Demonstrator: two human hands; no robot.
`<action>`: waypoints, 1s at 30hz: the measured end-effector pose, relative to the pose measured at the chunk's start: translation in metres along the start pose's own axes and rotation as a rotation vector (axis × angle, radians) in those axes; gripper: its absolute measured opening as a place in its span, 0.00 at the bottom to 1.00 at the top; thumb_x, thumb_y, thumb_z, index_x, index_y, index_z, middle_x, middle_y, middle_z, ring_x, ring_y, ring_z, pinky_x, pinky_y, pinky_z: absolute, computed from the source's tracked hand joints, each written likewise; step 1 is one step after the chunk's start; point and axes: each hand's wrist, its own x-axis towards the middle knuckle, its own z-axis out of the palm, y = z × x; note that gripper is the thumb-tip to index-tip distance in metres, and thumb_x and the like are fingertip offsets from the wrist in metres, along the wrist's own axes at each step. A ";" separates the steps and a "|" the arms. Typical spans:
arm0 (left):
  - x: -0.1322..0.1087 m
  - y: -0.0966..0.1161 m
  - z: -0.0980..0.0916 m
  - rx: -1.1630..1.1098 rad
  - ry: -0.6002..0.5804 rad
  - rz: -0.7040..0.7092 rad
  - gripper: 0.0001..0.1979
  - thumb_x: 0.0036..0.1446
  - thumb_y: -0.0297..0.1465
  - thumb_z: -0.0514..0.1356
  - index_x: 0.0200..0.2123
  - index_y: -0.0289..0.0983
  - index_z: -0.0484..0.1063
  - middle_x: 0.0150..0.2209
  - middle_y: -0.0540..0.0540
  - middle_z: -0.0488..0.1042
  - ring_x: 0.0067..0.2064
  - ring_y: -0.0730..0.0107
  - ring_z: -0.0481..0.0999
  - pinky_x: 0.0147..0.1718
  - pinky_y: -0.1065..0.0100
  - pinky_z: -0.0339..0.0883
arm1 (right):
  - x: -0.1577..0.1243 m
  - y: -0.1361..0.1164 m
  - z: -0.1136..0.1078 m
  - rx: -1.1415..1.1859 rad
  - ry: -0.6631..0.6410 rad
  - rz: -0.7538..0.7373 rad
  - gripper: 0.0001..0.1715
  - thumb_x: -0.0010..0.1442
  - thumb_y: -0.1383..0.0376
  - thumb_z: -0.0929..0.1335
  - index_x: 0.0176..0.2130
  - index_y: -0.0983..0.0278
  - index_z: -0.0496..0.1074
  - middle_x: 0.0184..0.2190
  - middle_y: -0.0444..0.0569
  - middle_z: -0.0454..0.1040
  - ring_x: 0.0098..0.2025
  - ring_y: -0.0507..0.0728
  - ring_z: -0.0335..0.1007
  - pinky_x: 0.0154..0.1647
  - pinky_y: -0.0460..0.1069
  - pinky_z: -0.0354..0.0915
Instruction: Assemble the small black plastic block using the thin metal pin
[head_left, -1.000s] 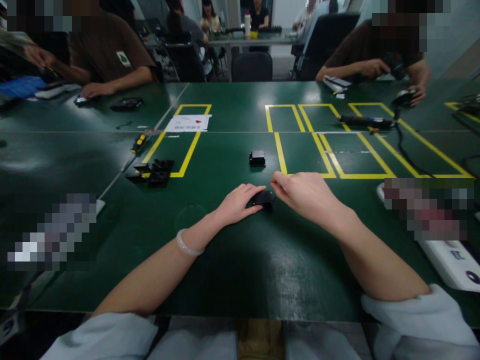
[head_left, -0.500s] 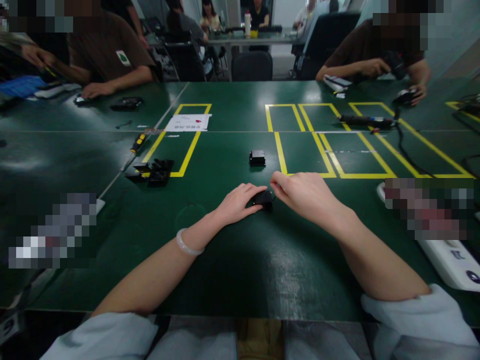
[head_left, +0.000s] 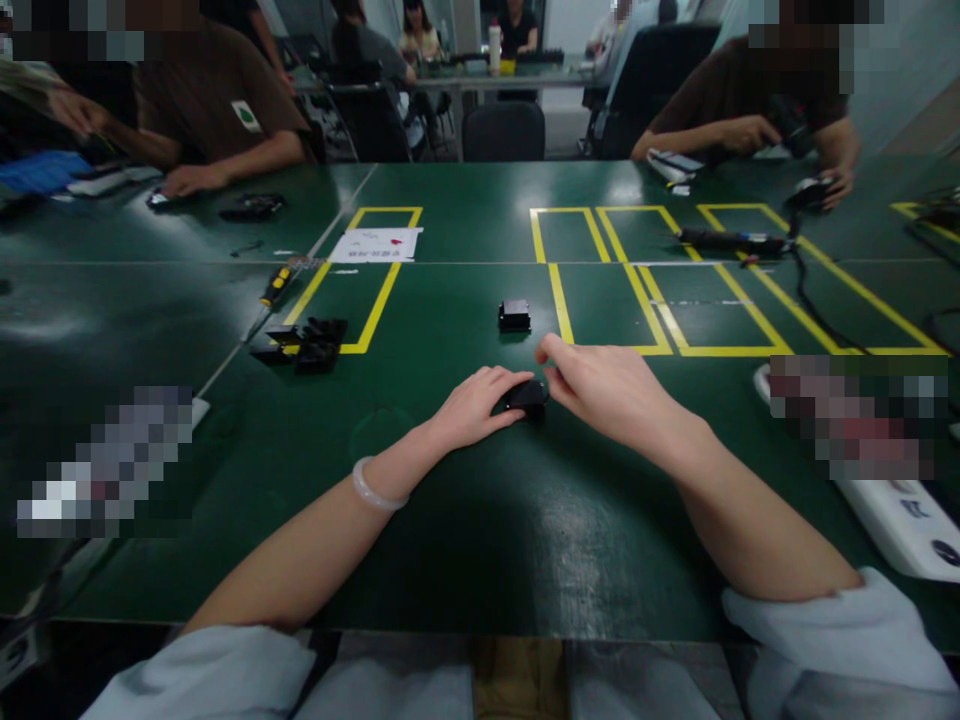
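Note:
My left hand (head_left: 476, 408) grips a small black box-shaped part (head_left: 529, 397) on the green table, thumb on the near side and fingers on the far side. Close against the right end of that part is my right hand (head_left: 611, 385), its fingers curled and pinched together. Whatever those fingertips hold, if anything, is too small or hidden to make out. Just beyond my hands stands another small black block (head_left: 514, 316) with a greyish top. Several black pieces (head_left: 319, 343) lie in a cluster to the left.
A yellow-and-black screwdriver (head_left: 277, 286) and a white paper label (head_left: 375, 245) lie ahead left. White-edged devices, partly blurred, flank me; the right one has a white body (head_left: 900, 520). Yellow tape rectangles mark the green table (head_left: 465, 540). Two people work across it, near a black power tool (head_left: 731, 241).
My right fingertips have shifted slightly up and left beside the black part, and the part looks slightly turned. My left hand keeps its grip in the same place.

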 end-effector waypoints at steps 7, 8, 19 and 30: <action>0.001 0.000 0.000 -0.009 -0.002 -0.001 0.24 0.65 0.42 0.56 0.61 0.41 0.61 0.49 0.43 0.70 0.49 0.58 0.69 0.49 0.58 0.66 | 0.000 -0.001 -0.003 -0.014 -0.044 0.017 0.21 0.70 0.56 0.54 0.39 0.62 0.68 0.30 0.50 0.78 0.31 0.57 0.74 0.26 0.49 0.44; 0.000 0.000 0.000 -0.008 -0.004 -0.002 0.24 0.65 0.42 0.56 0.61 0.41 0.61 0.49 0.43 0.70 0.49 0.58 0.69 0.49 0.58 0.66 | 0.001 0.000 -0.003 -0.030 -0.057 0.022 0.22 0.70 0.55 0.53 0.38 0.62 0.69 0.30 0.51 0.78 0.31 0.58 0.74 0.26 0.49 0.44; 0.000 0.000 0.000 -0.006 -0.011 -0.011 0.25 0.65 0.42 0.56 0.62 0.41 0.60 0.50 0.42 0.69 0.50 0.57 0.69 0.49 0.58 0.66 | 0.000 0.001 0.000 0.006 0.008 0.009 0.17 0.69 0.59 0.55 0.43 0.62 0.68 0.31 0.49 0.78 0.31 0.57 0.74 0.25 0.49 0.45; 0.000 0.001 -0.001 -0.018 -0.003 -0.008 0.25 0.65 0.42 0.55 0.62 0.41 0.60 0.50 0.42 0.69 0.50 0.58 0.69 0.50 0.58 0.65 | 0.001 0.002 0.002 0.021 0.021 -0.005 0.15 0.67 0.63 0.56 0.48 0.62 0.66 0.34 0.49 0.79 0.31 0.57 0.74 0.24 0.48 0.45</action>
